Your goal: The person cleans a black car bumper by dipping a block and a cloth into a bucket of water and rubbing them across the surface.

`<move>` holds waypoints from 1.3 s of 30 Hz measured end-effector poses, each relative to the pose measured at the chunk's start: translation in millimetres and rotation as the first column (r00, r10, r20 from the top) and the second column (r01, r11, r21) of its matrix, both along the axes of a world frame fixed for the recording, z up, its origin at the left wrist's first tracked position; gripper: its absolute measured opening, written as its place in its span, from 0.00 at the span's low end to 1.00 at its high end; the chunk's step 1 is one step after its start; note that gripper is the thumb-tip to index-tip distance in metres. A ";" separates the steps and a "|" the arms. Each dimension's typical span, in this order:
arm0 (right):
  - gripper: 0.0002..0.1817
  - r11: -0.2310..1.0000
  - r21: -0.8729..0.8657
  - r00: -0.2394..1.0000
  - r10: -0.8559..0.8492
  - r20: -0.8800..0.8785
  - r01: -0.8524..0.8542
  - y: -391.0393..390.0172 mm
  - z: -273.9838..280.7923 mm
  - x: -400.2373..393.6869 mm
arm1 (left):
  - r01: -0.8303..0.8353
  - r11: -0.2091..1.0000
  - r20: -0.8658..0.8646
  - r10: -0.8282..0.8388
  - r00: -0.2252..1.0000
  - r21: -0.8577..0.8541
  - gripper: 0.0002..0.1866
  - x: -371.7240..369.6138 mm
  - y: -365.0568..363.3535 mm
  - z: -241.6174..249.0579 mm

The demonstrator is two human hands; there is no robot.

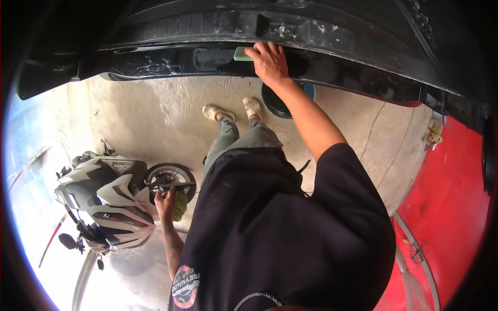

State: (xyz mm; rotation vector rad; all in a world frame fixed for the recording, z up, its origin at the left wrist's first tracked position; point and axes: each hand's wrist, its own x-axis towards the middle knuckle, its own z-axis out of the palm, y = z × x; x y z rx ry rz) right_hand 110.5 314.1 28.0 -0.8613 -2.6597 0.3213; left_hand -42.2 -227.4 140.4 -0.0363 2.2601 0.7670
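The right hand [269, 61] gripped a green block [241, 54] on a black panel [207, 61]; the left hand [165, 203] clutched green cloth [180, 207]. The shirt [280, 223] read "REYNALDO CAR".

I am facing the bumper [202, 61] on the far side; a basin [275, 103] is sitting right of my shoes [252, 106], a motorcycle [116, 194] nearer, left.

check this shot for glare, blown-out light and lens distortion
head view: strong fisheye, frame edges round off into black and the bumper looks bowed; head view: far left washed out to white and blue, beyond the motorcycle; head view: pale streaks of shine on the bumper; head view: right hand looks fairly sharp
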 end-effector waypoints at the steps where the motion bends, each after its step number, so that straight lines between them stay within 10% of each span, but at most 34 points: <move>1: 0.15 1.000 -0.011 1.000 -0.011 -0.002 0.011 -2.9 -1.9 0.7 | -0.009 1.000 0.009 0.009 1.000 0.015 0.17 1.1 -1.7 -2.5; 8: 0.18 0.934 -0.343 0.972 0.167 0.163 -0.103 -75.5 -6.2 76.2 | 0.025 0.998 0.033 -0.023 0.999 -0.058 0.18 5.2 -21.4 -21.1; 14: 0.20 0.919 -0.267 0.940 -0.326 -0.101 0.290 -75.4 4.7 146.7 | -0.063 0.998 0.114 0.064 0.991 -0.021 0.21 7.5 -23.3 -24.0; 21: 0.24 0.610 -0.145 0.598 -0.792 -0.122 0.779 3.4 -5.9 182.8 | 0.109 0.981 0.078 -0.098 0.992 -0.161 0.20 -18.0 -8.9 -24.6; 39: 0.28 0.556 -0.208 0.559 -0.827 -0.047 0.805 1.9 -12.1 131.5 | 0.135 0.981 0.274 -0.093 0.957 -0.138 0.20 -33.6 9.0 -36.1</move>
